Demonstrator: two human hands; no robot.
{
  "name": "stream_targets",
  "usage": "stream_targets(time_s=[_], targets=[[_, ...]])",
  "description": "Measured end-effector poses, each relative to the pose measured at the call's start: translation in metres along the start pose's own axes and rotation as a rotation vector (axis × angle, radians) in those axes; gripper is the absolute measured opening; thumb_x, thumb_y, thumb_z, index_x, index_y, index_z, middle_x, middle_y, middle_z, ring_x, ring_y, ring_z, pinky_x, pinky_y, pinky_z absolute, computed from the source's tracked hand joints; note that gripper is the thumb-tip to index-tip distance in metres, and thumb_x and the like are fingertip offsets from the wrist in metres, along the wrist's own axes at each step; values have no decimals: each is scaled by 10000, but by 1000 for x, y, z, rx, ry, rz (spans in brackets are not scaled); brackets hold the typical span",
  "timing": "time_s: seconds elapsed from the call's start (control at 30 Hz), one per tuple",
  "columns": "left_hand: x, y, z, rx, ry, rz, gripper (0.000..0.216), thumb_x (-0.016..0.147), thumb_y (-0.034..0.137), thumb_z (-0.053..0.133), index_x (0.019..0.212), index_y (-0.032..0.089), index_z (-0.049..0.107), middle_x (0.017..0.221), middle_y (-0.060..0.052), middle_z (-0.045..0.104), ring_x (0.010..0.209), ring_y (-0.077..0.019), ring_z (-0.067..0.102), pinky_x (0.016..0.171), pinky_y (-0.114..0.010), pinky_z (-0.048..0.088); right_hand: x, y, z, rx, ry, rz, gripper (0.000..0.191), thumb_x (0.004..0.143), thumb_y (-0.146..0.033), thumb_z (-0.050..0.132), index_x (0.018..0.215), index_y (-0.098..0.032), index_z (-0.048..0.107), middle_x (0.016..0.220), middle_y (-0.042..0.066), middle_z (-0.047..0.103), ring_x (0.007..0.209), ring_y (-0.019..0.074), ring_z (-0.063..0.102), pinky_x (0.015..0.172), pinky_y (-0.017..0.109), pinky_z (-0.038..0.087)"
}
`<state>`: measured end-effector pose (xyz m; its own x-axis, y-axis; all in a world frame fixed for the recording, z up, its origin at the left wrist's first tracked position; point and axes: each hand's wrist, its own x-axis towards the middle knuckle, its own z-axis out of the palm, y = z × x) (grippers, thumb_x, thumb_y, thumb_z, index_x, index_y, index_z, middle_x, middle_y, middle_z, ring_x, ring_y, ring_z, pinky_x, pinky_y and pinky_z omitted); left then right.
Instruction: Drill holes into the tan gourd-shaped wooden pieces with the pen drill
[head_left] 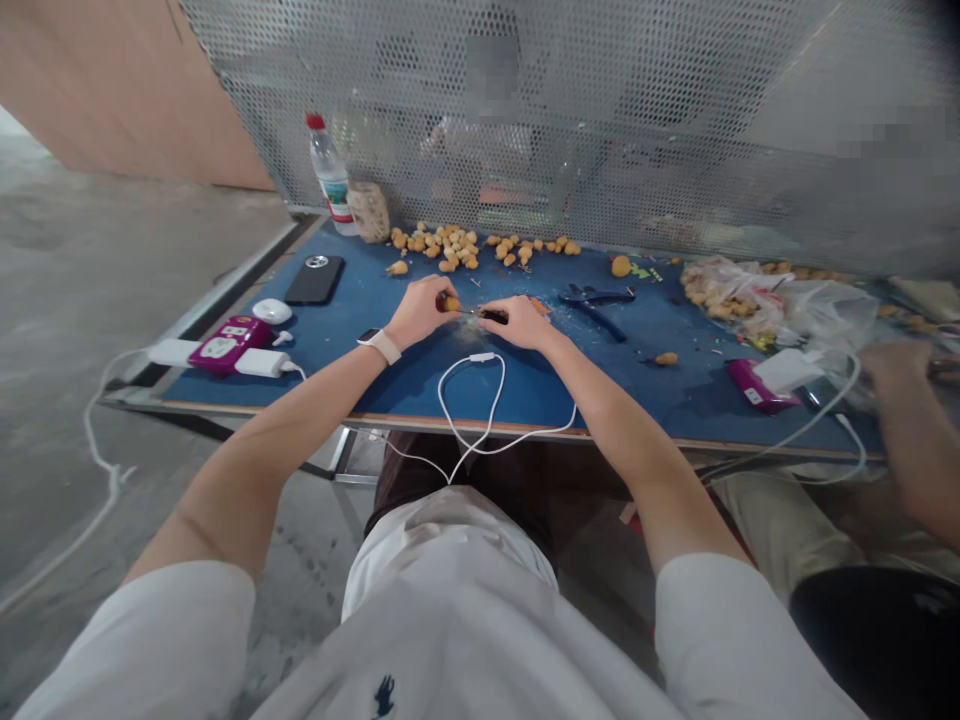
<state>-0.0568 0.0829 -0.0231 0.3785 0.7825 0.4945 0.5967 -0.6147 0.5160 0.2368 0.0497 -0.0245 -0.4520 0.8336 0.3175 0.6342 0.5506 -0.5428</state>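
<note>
From the head view, the left hand was closed on a tan lump, and the right hand gripped a small dark-handled tool whose thin metal tip met the lump. The two hands were almost touching, above the blue table. A white cable looped across the table just below them and dropped over the near edge. Beyond the hands, a loose scatter of lumps ran along the far side, near a plastic bottle and a jar. To the left lay a phone, a round white case and a pink power strip. To the right were blue-handled pliers and a plastic bag with more lumps. A perforated metal screen stood behind the table, and a co-worker's hand showed at the right end.
</note>
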Motion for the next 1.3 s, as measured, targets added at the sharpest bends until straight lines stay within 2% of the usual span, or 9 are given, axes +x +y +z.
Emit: stream_targets(time_s=[0.13,0.3,0.53,0.63,0.8,0.97,1.17,1.3], targets=[[0,1,1,13,-4,23,378,846,210,1124,1034,247,797,1097,-65,820,938,-308,777,985,-452,686,0,0,0,-8,0,-4,388,1153,-414,871,1423,-184,1027,1342,157,1003,1184,398,953,1112,499,710],[-2,5,3,27,-20,31,303,858,125,1061,1021,207,819,1069,-54,786,922,-268,753,945,-403,626,0,-2,-1,-13,-2,-4,368,1150,-401,874,1410,-191,1029,1307,153,1007,1182,402,955,1109,511,713],[-1,5,0,9,14,-13,330,866,137,1060,1079,210,818,1131,-67,820,971,-283,751,1014,-430,667,0,2,0,22,12,-25,388,1147,-438,855,1380,-170,1011,1320,171,1001,1170,391,941,1117,505,710],[-1,6,0,-16,18,-41,369,857,93,1074,1088,211,811,1139,-63,825,954,-267,753,996,-414,662,0,2,0,20,3,-27,396,1150,-429,850,1387,-151,1004,1294,185,998,1155,390,937,1104,504,707],[-2,9,1,-53,4,-10,355,858,99,1088,1070,201,823,1134,-66,818,936,-245,767,953,-391,652,-1,-2,-2,-4,-7,-11,388,1157,-378,851,1434,-153,1003,1364,186,994,1195,388,936,1145,502,701],[-2,10,3,-63,33,-17,353,820,153,1101,1035,209,827,1118,-78,826,945,-254,788,932,-393,669,-1,-7,-3,-16,-12,7,362,1157,-377,859,1425,-197,1022,1354,154,1001,1189,384,943,1134,497,711],[-2,12,2,-61,35,-15,355,815,140,1088,1031,235,823,1138,-80,835,986,-292,792,969,-445,689,-1,-8,-3,-33,-23,5,383,1159,-376,840,1433,-177,1019,1353,156,1001,1198,390,939,1114,490,693],[-2,13,2,-49,33,-17,334,825,126,1077,1027,199,820,1125,-78,821,986,-269,792,968,-407,664,0,-7,-3,-47,-24,3,372,1149,-357,832,1401,-163,1024,1299,154,1006,1126,369,930,1059,459,672]])
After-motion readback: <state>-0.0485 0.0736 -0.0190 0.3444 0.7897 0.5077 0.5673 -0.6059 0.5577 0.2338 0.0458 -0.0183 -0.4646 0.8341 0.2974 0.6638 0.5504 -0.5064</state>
